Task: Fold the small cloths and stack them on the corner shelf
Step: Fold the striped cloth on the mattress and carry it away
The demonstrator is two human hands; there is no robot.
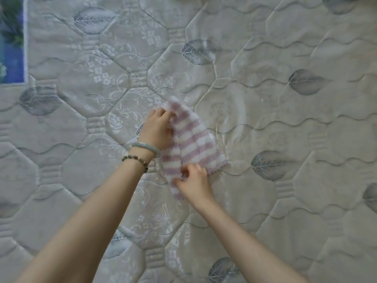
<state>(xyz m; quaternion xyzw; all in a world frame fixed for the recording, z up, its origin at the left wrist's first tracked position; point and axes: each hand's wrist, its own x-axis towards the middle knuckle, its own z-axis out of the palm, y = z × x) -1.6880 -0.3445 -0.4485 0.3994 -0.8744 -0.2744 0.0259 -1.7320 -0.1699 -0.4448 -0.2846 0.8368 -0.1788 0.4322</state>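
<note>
A small fluffy cloth (193,144) with pink and white stripes lies on the quilted mattress (285,119), partly doubled over along its length. My left hand (158,129) pinches the cloth's far corner, fingers curled into the fabric. My right hand (193,183) pinches its near edge, and the cloth's near end is partly hidden under it. A pale bangle and a beaded bracelet sit on my left wrist. The corner shelf is not in view.
The grey quilted mattress with leaf and flower patterns fills the view. A blue and green printed panel (12,39) shows at the upper left edge.
</note>
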